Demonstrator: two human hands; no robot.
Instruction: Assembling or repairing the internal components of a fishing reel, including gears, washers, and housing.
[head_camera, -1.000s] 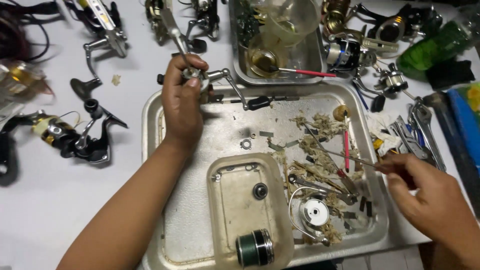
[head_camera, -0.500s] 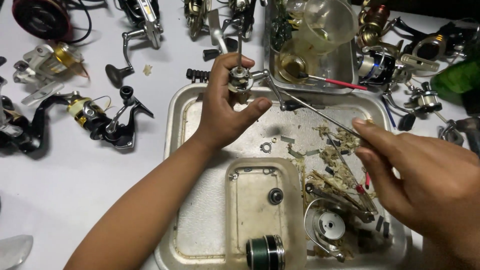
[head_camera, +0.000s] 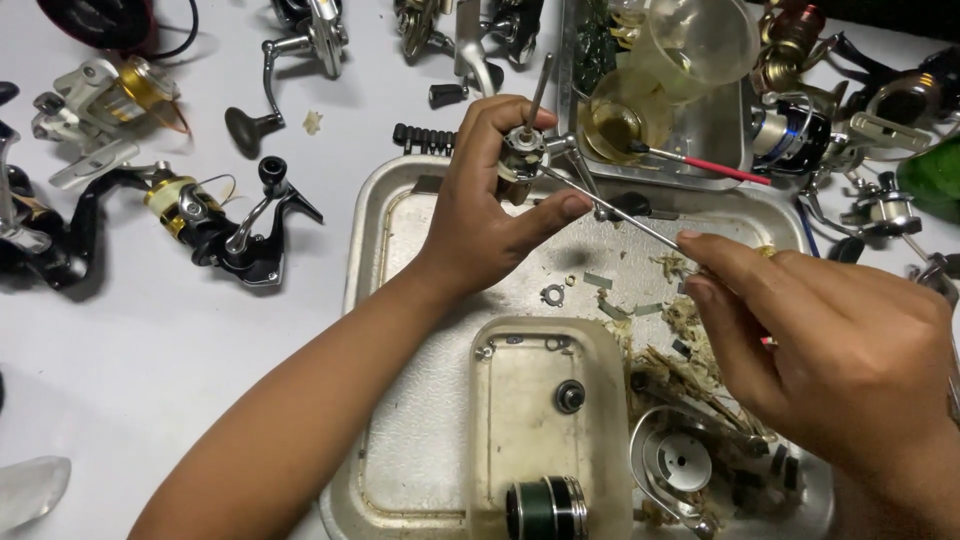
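Bare white tabletop (head_camera: 150, 350) is lying open left of the dented metal tray (head_camera: 420, 440); black-and-gold fishing reels (head_camera: 215, 225) are crowding its far edge, scrap litter (head_camera: 690, 360) clogging the tray's right.

The left hand (head_camera: 490, 220) is bare. It has no glove, no ring and no watch. Its arm is bare too, all the way down to the edge of the view, with no sleeve on it. The nails are short and plain, with no paint. The right hand (head_camera: 830, 350) is bare as well, with no glove and no ring. Only a little of its wrist shows, and no sleeve is seen there.
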